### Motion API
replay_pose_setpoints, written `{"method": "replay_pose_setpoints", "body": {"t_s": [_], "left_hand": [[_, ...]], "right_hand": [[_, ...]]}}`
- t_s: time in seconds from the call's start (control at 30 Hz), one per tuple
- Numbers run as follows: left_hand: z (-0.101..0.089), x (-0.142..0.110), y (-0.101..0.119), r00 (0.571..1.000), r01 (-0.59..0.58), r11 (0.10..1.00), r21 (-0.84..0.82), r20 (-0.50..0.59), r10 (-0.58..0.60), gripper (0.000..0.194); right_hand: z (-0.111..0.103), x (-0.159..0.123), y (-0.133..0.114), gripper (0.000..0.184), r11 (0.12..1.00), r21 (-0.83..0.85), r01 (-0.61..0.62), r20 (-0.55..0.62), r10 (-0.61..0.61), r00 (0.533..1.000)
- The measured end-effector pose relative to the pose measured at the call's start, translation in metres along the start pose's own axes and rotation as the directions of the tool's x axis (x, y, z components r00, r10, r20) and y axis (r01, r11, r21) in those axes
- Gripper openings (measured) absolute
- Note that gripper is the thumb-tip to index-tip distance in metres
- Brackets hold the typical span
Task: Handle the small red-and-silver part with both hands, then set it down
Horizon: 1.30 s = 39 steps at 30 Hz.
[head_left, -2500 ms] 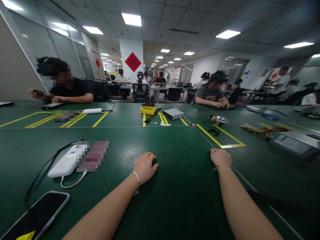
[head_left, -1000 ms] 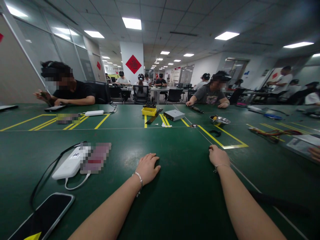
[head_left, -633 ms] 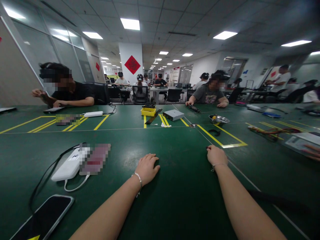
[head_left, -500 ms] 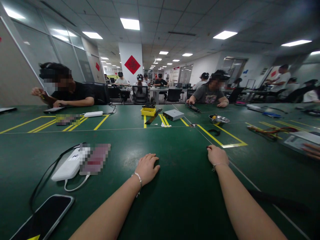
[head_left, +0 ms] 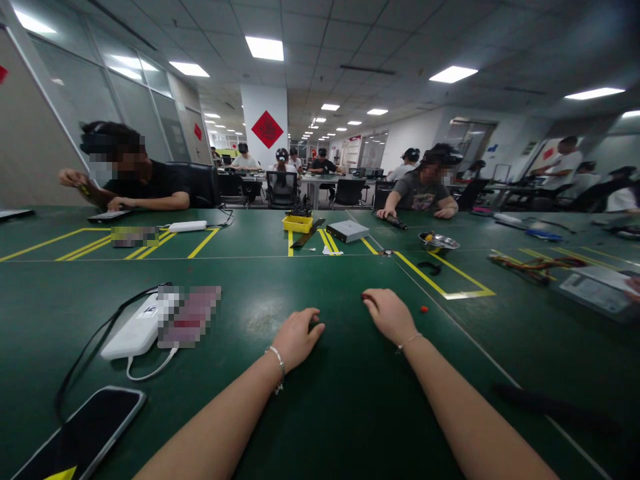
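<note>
one green table (head_left: 340,413) bears one power supply (head_left: 593,293), its label too small to read; one yellow bin (head_left: 298,224) heaped with black things; one steel bowl (head_left: 445,245) with something yellow inside. two hands rest there: the left hand (head_left: 300,339), fingers slightly apart; the right hand (head_left: 393,317), curled, a dark reddish bit (head_left: 365,297) at its fingertips, whether gripped i cannot tell. one small red-orange piece (head_left: 424,309) lies just right of the right hand.

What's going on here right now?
The left hand is palm-down over the table, thumb apart, with nothing visible in it. The right hand is curled; a dark speck at its fingertips is too small to identify. A red bit lies to that hand's right, short of the bowl.
</note>
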<state>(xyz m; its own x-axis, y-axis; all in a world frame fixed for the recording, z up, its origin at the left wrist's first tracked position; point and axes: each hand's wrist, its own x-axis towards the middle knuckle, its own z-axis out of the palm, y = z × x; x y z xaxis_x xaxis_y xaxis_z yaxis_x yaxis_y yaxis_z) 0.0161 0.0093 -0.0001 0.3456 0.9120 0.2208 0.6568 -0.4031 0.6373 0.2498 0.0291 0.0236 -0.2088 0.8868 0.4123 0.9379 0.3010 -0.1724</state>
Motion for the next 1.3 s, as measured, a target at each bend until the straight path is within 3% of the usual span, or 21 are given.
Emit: {"method": "replay_pose_setpoints", "body": {"t_s": [0.07, 0.13, 0.2, 0.27, 0.33, 0.43, 0.47, 0.53, 0.6, 0.67, 0.73, 0.93, 1.03, 1.17, 1.23, 1.3], "left_hand": [[0.002, 0.0, 0.002, 1.0, 0.004, 0.989, -0.147, 0.026, -0.001, 0.035], [0.005, 0.001, 0.002, 0.999, -0.008, 0.97, -0.244, 0.044, 0.019, 0.029], [0.008, 0.003, -0.001, 1.0, -0.004, 0.96, -0.281, 0.026, 0.012, 0.019], [0.008, 0.006, -0.003, 0.998, 0.051, 0.931, -0.361, 0.047, -0.037, 0.016], [0.005, 0.008, -0.003, 0.992, 0.123, 0.864, -0.487, 0.096, -0.087, 0.018], [0.0, 0.009, -0.001, 0.98, 0.201, 0.777, -0.597, 0.122, -0.16, 0.023], [-0.002, 0.009, 0.0, 0.976, 0.218, 0.766, -0.605, 0.121, -0.182, 0.023], [-0.004, 0.009, 0.002, 0.969, 0.243, 0.753, -0.611, 0.121, -0.215, 0.024], [-0.005, 0.008, 0.003, 0.964, 0.261, 0.735, -0.626, 0.127, -0.235, 0.024], [-0.005, 0.008, 0.004, 0.961, 0.271, 0.717, -0.642, 0.132, -0.245, 0.023], [-0.006, 0.007, 0.004, 0.957, 0.283, 0.707, -0.649, 0.143, -0.252, 0.023], [-0.007, 0.007, 0.005, 0.944, 0.324, 0.679, -0.659, 0.183, -0.273, 0.021], [-0.006, 0.008, 0.005, 0.943, 0.326, 0.673, -0.664, 0.181, -0.278, 0.021], [-0.006, 0.007, 0.006, 0.948, 0.314, 0.694, -0.648, 0.184, -0.258, 0.022], [-0.007, 0.007, 0.007, 0.955, 0.294, 0.725, -0.622, 0.172, -0.24, 0.025], [-0.008, 0.006, 0.007, 0.962, 0.273, 0.757, -0.593, 0.16, -0.221, 0.027]], "right_hand": [[0.007, -0.003, -0.036, 0.021, 0.978, 0.043, 0.205, 0.044, -0.207, 0.977], [0.013, -0.007, -0.066, 0.02, 0.939, 0.071, 0.336, 0.075, -0.341, 0.937], [0.016, -0.011, -0.083, 0.019, 0.912, 0.097, 0.399, 0.095, -0.408, 0.908], [0.014, -0.011, -0.085, 0.023, 0.904, 0.129, 0.407, 0.102, -0.42, 0.902], [0.01, -0.007, -0.07, 0.033, 0.937, 0.116, 0.329, 0.076, -0.339, 0.938], [0.004, -0.002, -0.024, 0.037, 0.997, -0.072, -0.018, -0.008, 0.017, 1.0], [0.002, -0.002, -0.005, 0.037, 0.973, -0.157, -0.169, -0.035, 0.165, 0.986], [0.002, -0.004, 0.033, 0.041, 0.861, -0.283, -0.423, -0.052, 0.427, 0.903], [0.003, -0.008, 0.065, 0.045, 0.776, -0.328, -0.539, 0.028, 0.578, 0.816], [0.006, -0.012, 0.085, 0.047, 0.763, -0.335, -0.552, 0.117, 0.615, 0.78], [0.007, -0.014, 0.093, 0.045, 0.791, -0.333, -0.513, 0.162, 0.584, 0.795], [0.003, -0.013, 0.084, 0.03, 0.797, -0.36, -0.485, 0.104, 0.551, 0.828], [0.001, -0.009, 0.072, 0.025, 0.845, -0.247, -0.475, 0.045, 0.5, 0.865], [0.004, 0.0, 0.034, 0.02, 0.914, 0.103, -0.392, 0.015, 0.393, 0.919], [0.008, 0.003, 0.007, 0.018, 0.867, 0.36, -0.345, 0.117, 0.325, 0.938], [0.011, 0.003, -0.021, 0.017, 0.704, 0.624, -0.339, 0.264, 0.219, 0.939]]}}
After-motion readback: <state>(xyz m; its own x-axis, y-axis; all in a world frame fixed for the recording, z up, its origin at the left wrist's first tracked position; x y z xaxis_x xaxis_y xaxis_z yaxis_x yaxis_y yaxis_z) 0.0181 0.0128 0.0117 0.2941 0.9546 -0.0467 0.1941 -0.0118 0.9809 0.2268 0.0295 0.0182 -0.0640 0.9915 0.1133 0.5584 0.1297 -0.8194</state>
